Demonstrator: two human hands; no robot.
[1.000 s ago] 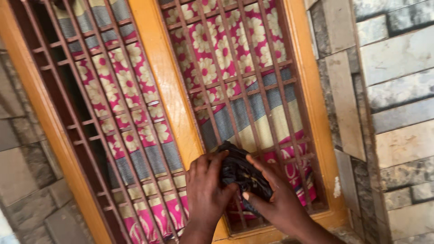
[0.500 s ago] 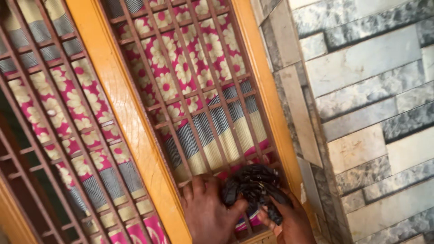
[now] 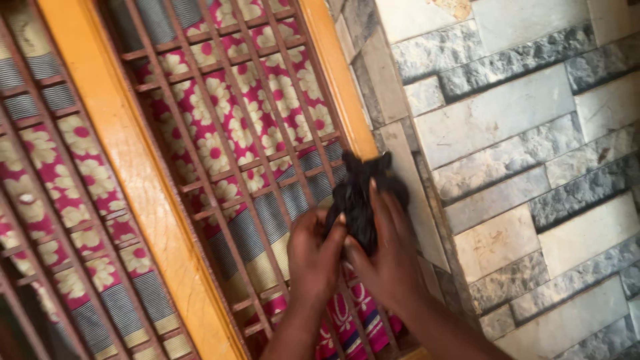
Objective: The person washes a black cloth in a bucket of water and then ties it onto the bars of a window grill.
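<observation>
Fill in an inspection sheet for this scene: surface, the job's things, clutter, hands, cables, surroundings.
Surface: window grille of brown bars in an orange frame.
Job's things: crumpled black cloth held against the grille's right edge.
Clutter: nothing seen.
Hands: left hand and right hand both grip the cloth.
Cables: nothing seen.
Surroundings: floral pink curtain with striped bands behind the bars; grey and white stone-tile wall to the right.

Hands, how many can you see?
2. The left hand grips the black crumpled cloth from the left; the right hand holds it from the right, against the window grille.
</observation>
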